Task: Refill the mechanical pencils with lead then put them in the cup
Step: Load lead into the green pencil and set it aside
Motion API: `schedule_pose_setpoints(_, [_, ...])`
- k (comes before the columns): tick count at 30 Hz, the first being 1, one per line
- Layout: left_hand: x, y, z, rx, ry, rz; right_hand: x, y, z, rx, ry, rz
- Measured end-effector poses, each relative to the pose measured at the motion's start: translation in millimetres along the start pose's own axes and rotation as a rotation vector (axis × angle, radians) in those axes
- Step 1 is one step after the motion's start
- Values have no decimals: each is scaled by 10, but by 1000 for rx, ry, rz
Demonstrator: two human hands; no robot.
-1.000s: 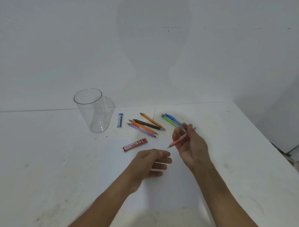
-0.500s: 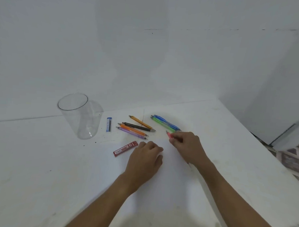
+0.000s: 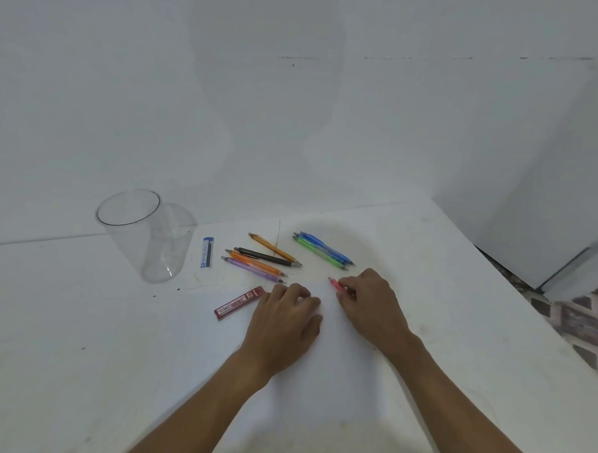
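Right hand (image 3: 369, 306) pinches red pencil (image 3: 337, 284), barrel mostly hidden, tip poking out at 10 o'clock; left hand (image 3: 283, 323) knuckles-up, grip can't tell

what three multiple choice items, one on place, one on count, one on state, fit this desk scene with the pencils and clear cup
1. Where does the red rectangular lead case lie?
A. inside the cup
B. just left of the left hand
C. right of the blue pencil

2. How many mechanical pencils lie loose on the white table, not counting the held one?
A. three
B. six
C. nine

3. What state is the clear plastic cup in?
A. upright and empty
B. tipped on its side
C. full of pencils

Key: 1 B, the case sits by the left hand. 2 B, four in one cluster, two beyond. 3 A, nothing shows through its walls; the right hand holds the red translucent pencil.
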State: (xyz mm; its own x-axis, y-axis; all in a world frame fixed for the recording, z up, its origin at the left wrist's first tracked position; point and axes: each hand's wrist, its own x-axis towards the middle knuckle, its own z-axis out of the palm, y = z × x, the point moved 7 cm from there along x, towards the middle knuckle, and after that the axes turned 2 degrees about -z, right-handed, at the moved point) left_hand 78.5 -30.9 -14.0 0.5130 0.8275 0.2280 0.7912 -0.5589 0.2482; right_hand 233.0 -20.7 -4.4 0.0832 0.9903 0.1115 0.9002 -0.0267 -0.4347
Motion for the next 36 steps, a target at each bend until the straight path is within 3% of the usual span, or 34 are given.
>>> schedule_pose_setpoints(11, [303, -170, -166, -49, 94, -112, 408, -118, -104, 45, 101, -66])
schedule_pose_setpoints(29, [637, -547, -122, 31, 20, -159, 964, -370, 181, -243, -27, -168])
schedule_pose_setpoints(33, [629, -516, -206, -28, 96, -150, 914, -365, 113, -177, 13, -138])
schedule_pose_setpoints(36, [594, -520, -337, -196, 180, -211, 856, -393, -50, 67, 64, -108])
